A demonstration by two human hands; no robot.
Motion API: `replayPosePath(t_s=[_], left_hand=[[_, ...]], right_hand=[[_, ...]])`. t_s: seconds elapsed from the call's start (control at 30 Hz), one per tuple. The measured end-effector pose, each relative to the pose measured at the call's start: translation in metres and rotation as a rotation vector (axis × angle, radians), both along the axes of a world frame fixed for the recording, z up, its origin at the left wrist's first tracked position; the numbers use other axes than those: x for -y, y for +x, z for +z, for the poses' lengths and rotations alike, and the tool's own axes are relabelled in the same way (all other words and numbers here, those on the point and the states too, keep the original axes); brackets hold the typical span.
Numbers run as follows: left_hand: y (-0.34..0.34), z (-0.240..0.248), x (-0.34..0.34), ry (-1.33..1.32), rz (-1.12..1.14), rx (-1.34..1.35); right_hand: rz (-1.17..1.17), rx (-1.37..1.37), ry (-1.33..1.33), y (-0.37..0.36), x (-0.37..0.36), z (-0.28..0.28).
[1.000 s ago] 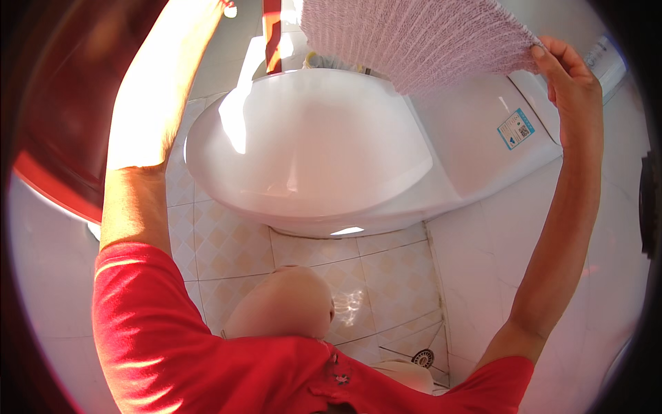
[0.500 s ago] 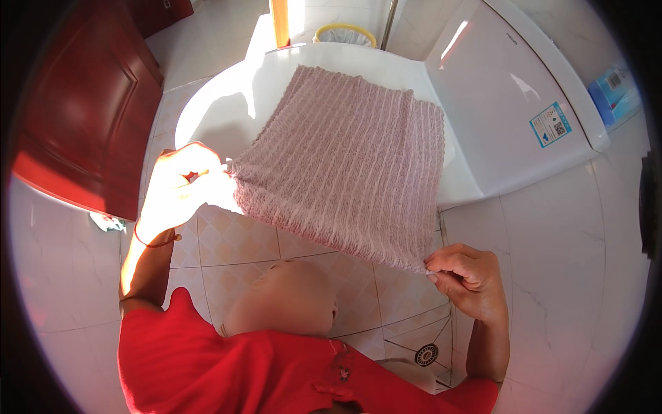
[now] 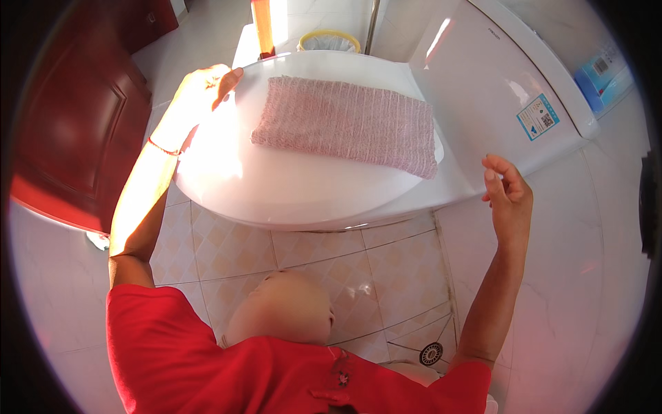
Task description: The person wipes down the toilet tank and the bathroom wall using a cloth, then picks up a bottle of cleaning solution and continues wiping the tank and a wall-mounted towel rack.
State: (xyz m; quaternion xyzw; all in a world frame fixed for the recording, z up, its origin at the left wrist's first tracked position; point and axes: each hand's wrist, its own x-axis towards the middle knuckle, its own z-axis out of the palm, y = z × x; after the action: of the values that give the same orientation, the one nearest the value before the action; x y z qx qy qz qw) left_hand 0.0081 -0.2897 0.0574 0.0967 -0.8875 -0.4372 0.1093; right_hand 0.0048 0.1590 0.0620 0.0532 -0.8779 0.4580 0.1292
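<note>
A pink ribbed cloth (image 3: pixel 348 124) lies folded flat on the closed white toilet lid (image 3: pixel 276 186). My left hand (image 3: pixel 203 90) hovers at the lid's far left edge, fingers apart, holding nothing, just left of the cloth. To the right of the lid, near the white cistern (image 3: pixel 496 90), my right hand (image 3: pixel 509 196) is raised with its fingers loosely curled and empty. Both hands are apart from the cloth.
A dark red door (image 3: pixel 76 131) stands at the left. Behind the toilet are a yellow-rimmed bin (image 3: pixel 329 40) and an orange upright object (image 3: pixel 263 27). Beige patterned floor tiles (image 3: pixel 227 248) and a floor drain (image 3: pixel 432 354) lie below. A blue package (image 3: pixel 603 72) rests at the right.
The cloth, held stretched between both hands before, now lies folded on the lid. Both hands have let go and moved apart from it.
</note>
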Motion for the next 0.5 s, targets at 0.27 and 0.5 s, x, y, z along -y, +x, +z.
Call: replayPosePath(t_s=[0.27,0.5], left_hand=[[-0.008,-0.003,-0.051,-0.538,-0.119,0.153],[-0.044,0.028,-0.098,-0.026,-0.233,-0.053]], right_hand=[[0.030,-0.077,-0.314,0.061,-0.042,0.010],[0.080,-0.287,-0.421,0.103,-0.097,0.015]])
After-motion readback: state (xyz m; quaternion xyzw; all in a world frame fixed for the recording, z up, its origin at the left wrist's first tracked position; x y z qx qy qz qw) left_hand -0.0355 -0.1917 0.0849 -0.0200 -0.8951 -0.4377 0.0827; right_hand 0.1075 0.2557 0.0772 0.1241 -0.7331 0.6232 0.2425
